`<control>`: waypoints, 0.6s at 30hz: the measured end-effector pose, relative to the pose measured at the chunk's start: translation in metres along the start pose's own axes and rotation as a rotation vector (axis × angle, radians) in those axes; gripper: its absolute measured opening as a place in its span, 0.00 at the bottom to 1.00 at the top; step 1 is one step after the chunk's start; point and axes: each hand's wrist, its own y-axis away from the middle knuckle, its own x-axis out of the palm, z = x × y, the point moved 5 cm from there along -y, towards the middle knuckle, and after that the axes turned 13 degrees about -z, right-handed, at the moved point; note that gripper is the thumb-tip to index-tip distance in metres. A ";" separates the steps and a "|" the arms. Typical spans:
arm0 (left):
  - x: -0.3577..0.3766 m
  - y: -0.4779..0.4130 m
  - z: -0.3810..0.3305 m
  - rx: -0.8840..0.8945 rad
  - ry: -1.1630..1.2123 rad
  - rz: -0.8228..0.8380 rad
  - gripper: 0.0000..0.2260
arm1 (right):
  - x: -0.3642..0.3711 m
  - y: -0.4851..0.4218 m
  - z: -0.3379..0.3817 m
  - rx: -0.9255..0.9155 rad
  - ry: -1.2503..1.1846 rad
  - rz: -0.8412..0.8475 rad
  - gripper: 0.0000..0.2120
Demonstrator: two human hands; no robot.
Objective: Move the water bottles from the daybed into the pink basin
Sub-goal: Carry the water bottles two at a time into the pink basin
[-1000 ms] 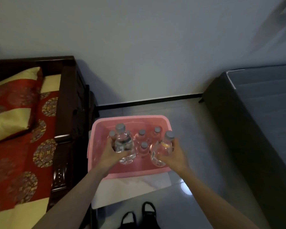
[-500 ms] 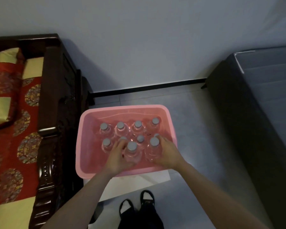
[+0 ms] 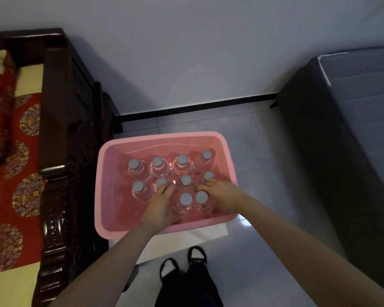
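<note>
Fingers (image 3: 164, 191) curled around upright bottles (image 3: 186, 202)

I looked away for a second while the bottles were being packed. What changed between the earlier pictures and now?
The left hand and right hand lowered their two bottles from above the pink basin to stand upright in its near row. Both hands still rest against them. The eight bottles behind stayed put, as did the basin.
</note>
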 end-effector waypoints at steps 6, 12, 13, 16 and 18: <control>0.012 0.002 0.007 -0.049 -0.052 0.032 0.40 | 0.000 0.000 0.003 -0.085 0.029 -0.007 0.35; 0.023 -0.006 0.010 -0.028 -0.070 0.163 0.32 | -0.002 -0.011 0.016 -0.067 -0.055 -0.015 0.29; 0.025 -0.006 0.009 0.007 -0.064 0.195 0.27 | -0.002 -0.014 0.020 -0.071 -0.068 -0.008 0.27; 0.025 -0.007 0.008 0.078 -0.017 0.208 0.18 | -0.002 -0.019 0.026 -0.073 -0.085 0.013 0.19; 0.024 -0.007 0.006 0.103 0.030 0.213 0.15 | -0.001 -0.019 0.023 -0.071 -0.100 0.030 0.21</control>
